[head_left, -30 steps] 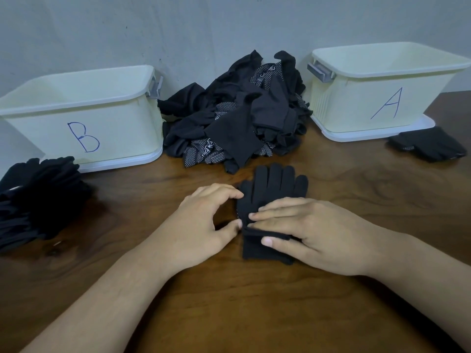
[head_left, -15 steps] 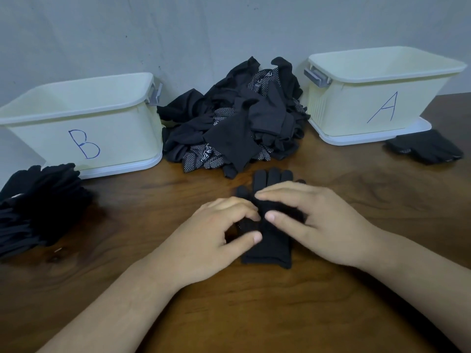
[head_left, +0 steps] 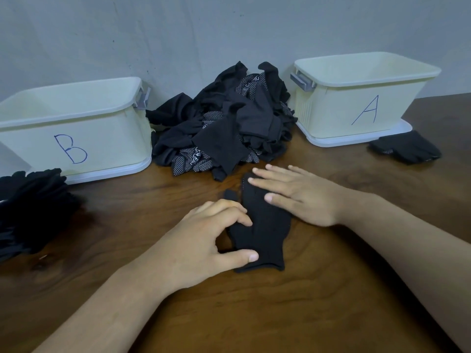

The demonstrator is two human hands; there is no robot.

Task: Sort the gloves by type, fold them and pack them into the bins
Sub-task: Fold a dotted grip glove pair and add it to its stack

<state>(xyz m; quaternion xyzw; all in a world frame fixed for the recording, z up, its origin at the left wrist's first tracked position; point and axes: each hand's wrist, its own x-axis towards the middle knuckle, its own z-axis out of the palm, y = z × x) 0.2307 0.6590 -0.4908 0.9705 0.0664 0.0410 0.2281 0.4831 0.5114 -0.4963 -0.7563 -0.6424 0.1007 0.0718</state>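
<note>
A black glove point(head_left: 262, 233) lies flat on the wooden table in front of me, cuff toward me. My left hand point(head_left: 204, 240) rests on its left edge, fingers curled, thumb pressing the cuff. My right hand point(head_left: 295, 194) lies flat with straight fingers over the glove's finger end. A heap of mixed black gloves point(head_left: 224, 128), some with white dots, sits against the wall between two cream bins. Bin B point(head_left: 76, 131) stands at the left, bin A point(head_left: 362, 103) at the right.
A stack of black gloves point(head_left: 30, 207) lies at the left edge in front of bin B. A smaller dotted pair point(head_left: 407, 149) lies right of bin A. The grey wall runs close behind the bins.
My right hand has slid forward and flattened over the glove's fingers. My left hand has shifted onto the glove's left edge and cuff. The view has tilted down slightly.
</note>
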